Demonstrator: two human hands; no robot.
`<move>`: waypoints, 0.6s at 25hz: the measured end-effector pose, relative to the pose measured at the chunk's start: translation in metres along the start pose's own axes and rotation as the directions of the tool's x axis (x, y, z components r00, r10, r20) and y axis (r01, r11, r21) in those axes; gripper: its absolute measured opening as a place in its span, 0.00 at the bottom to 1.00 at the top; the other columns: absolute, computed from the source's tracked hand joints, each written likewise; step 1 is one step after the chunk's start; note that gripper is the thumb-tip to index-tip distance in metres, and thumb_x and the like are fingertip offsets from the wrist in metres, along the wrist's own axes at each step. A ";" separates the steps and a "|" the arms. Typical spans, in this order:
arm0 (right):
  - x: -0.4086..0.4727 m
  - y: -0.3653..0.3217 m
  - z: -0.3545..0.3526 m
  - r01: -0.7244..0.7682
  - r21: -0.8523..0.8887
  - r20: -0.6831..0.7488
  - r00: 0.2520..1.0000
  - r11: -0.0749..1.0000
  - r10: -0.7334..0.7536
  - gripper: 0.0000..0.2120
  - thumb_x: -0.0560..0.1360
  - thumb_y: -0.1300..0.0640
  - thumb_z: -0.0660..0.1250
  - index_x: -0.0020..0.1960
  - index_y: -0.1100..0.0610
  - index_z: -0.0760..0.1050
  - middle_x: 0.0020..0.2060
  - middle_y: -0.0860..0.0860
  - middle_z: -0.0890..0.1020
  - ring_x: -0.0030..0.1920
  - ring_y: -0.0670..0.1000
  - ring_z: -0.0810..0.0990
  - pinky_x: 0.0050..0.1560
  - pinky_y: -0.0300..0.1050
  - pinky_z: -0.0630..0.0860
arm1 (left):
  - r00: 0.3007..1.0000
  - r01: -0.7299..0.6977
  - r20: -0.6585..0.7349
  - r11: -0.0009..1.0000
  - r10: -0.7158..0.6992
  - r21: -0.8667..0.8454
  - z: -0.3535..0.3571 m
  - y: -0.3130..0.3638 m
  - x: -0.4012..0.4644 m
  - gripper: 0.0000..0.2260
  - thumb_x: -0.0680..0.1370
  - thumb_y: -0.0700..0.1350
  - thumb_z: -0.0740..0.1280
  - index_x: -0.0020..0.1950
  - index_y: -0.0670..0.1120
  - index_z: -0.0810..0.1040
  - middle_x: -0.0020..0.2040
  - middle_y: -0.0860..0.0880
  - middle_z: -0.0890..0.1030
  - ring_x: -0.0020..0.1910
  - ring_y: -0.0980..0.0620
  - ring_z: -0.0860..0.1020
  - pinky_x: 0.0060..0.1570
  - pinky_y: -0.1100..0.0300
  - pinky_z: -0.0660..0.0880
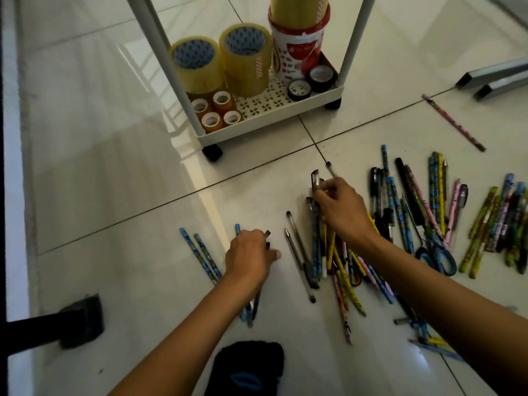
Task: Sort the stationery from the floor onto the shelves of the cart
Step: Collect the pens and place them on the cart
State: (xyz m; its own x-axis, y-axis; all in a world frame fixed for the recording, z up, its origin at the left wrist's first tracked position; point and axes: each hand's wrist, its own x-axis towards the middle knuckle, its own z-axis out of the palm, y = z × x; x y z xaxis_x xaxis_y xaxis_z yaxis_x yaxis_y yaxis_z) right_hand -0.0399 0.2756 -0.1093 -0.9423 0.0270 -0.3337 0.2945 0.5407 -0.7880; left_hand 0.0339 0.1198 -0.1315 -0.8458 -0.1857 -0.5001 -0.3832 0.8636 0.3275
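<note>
Many patterned pencils (pixel 347 270) and dark pens (pixel 300 255) floorbound; both hands, left (pixel 248 252) and right (pixel 343 207), each around pens.

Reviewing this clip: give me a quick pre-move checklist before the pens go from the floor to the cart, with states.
1. Left hand grips a bundle of pens: ok.
2. Right hand pinches a clear pen from the pile: ok.
3. Bottom cart shelf has a free spot: ok, between the tape rolls.
4. Upper shelves free: cannot tell, out of view.
5. Scissors out of the pile: not ok.
</note>
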 end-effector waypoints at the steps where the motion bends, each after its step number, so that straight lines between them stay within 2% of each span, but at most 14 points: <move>1: -0.002 0.002 0.003 0.018 -0.046 0.044 0.999 0.999 -0.016 0.08 0.77 0.55 0.60 0.51 0.56 0.75 0.39 0.50 0.80 0.40 0.50 0.78 0.41 0.48 0.75 | 1.000 -0.014 0.004 0.999 0.014 -0.030 0.001 -0.001 -0.002 0.14 0.77 0.51 0.67 0.45 0.39 0.75 0.47 0.41 0.79 0.49 0.43 0.78 0.40 0.56 0.70; 4: -0.017 0.010 0.017 0.129 -0.291 0.182 0.980 0.948 -0.077 0.10 0.78 0.52 0.60 0.51 0.58 0.75 0.38 0.51 0.78 0.39 0.52 0.77 0.36 0.45 0.70 | 0.997 -0.060 -0.060 0.995 0.055 -0.082 0.002 -0.001 -0.005 0.11 0.79 0.48 0.61 0.43 0.41 0.72 0.45 0.41 0.79 0.46 0.42 0.78 0.41 0.55 0.72; 7: -0.032 0.014 0.031 0.322 -0.630 0.280 0.943 0.707 -0.180 0.17 0.74 0.46 0.66 0.54 0.57 0.71 0.48 0.55 0.77 0.48 0.57 0.78 0.40 0.46 0.71 | 0.990 -0.047 -0.139 0.969 0.013 -0.244 0.005 -0.006 -0.002 0.10 0.80 0.50 0.59 0.49 0.43 0.72 0.44 0.44 0.81 0.44 0.44 0.79 0.44 0.52 0.76; 9: -0.036 0.013 0.034 0.341 -0.678 0.307 0.936 0.651 -0.171 0.17 0.75 0.47 0.67 0.54 0.58 0.69 0.51 0.57 0.77 0.51 0.60 0.78 0.39 0.46 0.66 | 0.983 -0.041 -0.184 0.951 -0.017 -0.307 0.007 -0.008 0.000 0.10 0.80 0.51 0.58 0.52 0.45 0.71 0.42 0.45 0.81 0.41 0.45 0.79 0.44 0.49 0.77; 13: -0.040 0.010 0.040 0.292 -0.675 0.252 0.954 0.677 -0.160 0.13 0.74 0.52 0.66 0.53 0.59 0.70 0.50 0.57 0.79 0.50 0.60 0.79 0.38 0.46 0.66 | 0.970 -0.007 -0.234 0.949 -0.070 -0.314 0.009 -0.007 0.006 0.14 0.81 0.54 0.55 0.55 0.46 0.72 0.44 0.43 0.81 0.44 0.42 0.79 0.44 0.49 0.76; 15: -0.043 0.011 0.044 0.282 -0.680 0.256 0.956 0.677 -0.141 0.13 0.75 0.53 0.64 0.55 0.60 0.70 0.53 0.57 0.79 0.51 0.60 0.79 0.39 0.45 0.65 | 0.972 -0.024 -0.227 0.924 -0.069 -0.381 0.011 -0.005 0.007 0.16 0.80 0.58 0.53 0.54 0.48 0.71 0.42 0.43 0.81 0.42 0.41 0.79 0.43 0.47 0.77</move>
State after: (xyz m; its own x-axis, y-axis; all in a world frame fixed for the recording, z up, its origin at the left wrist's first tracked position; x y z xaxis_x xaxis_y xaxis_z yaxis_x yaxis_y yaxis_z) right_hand 0.0108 0.2434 -0.1269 -0.9021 -0.2654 -0.3402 -0.1742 0.9454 -0.2756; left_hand 0.0344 0.1189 -0.1450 -0.8795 -0.3461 -0.3265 -0.4757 0.6237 0.6203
